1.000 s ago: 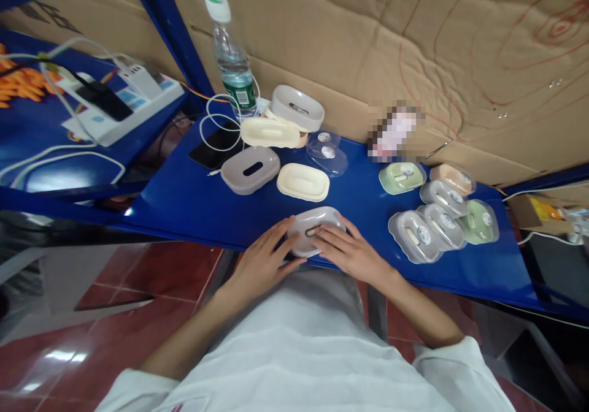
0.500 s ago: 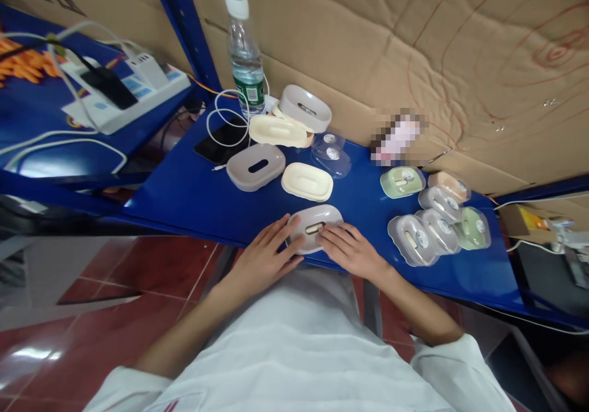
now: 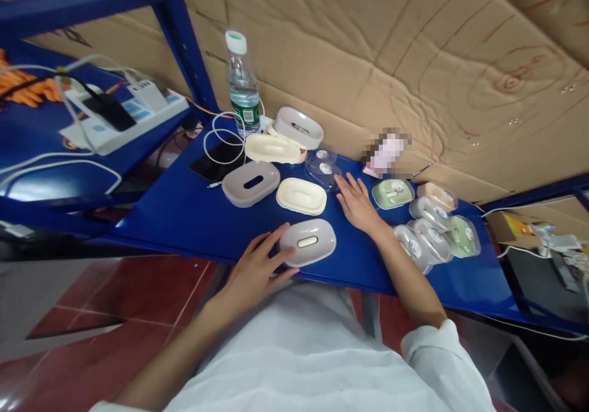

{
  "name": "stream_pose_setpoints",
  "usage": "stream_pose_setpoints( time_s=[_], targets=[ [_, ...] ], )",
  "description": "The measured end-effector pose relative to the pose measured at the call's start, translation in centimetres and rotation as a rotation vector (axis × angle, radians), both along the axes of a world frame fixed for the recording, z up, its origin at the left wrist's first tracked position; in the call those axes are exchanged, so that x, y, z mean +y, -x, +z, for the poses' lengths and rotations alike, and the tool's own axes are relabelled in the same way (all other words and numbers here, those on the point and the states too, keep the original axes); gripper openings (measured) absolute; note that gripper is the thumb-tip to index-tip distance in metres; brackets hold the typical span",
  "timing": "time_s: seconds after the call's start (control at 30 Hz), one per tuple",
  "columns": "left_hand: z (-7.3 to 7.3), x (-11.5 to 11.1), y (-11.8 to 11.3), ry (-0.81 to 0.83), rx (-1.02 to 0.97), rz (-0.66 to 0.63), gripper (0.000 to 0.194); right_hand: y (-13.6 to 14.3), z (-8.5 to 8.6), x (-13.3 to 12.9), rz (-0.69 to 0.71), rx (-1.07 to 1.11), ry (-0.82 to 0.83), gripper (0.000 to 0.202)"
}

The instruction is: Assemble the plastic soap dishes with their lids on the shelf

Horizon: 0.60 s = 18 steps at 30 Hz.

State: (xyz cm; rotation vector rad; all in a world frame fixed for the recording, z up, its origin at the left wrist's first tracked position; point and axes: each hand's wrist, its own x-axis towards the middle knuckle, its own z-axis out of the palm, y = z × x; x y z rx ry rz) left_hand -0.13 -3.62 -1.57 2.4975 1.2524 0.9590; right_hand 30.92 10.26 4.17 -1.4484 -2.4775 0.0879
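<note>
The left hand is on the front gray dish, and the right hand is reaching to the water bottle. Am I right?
Not quite: the right hand is at the clear lids, not the water bottle. The head view shows it. The left hand is indeed on the front gray dish.

Bare strip of blue counter (image 3: 184, 219) runs front left, before slotted grey shell (image 3: 234, 192). Narrow lane separates cream tray (image 3: 301, 196) from grey dish (image 3: 322, 245); left hand (image 3: 257, 270) blocks dish's left end. Right hand (image 3: 358, 206) fills gap between clear covers (image 3: 317, 168) and green box (image 3: 392, 194), forearm (image 3: 407, 280) crossing front right. Bottle (image 3: 243, 90), looped white cable (image 3: 205, 145), stacked trays (image 3: 271, 149) crowd rear left; cardboard wall (image 3: 322, 50) closes back.
</note>
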Motion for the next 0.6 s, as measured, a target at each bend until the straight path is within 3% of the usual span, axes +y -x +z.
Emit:
stream_pose_setpoints(
  time_s=[0.1, 0.27, 0.5, 0.6],
  targets=[
    [0.0, 0.1, 0.1, 0.026, -0.03, 0.018, 0.025, -0.6, -1.4, -0.4, -0.067, -0.039, -0.011, 0.051],
    [0.2, 0.2, 0.4, 0.103, -0.071, -0.01, 0.026, -1.7, -2.2, -4.0, -0.248, 0.006, -0.058, 0.064],
    [1.9, 2.5, 1.0, 0.425, -0.107, -0.161, 0.074, -4.4, -0.8, -8.6, -0.306, 0.316, 0.022, 0.048],
    [2.2, 4.3, 0.4, 0.491, -0.15, -0.191, 0.086, -4.9, -0.1, -11.3, -0.223, 0.505, 0.145, 0.041]
  ],
)
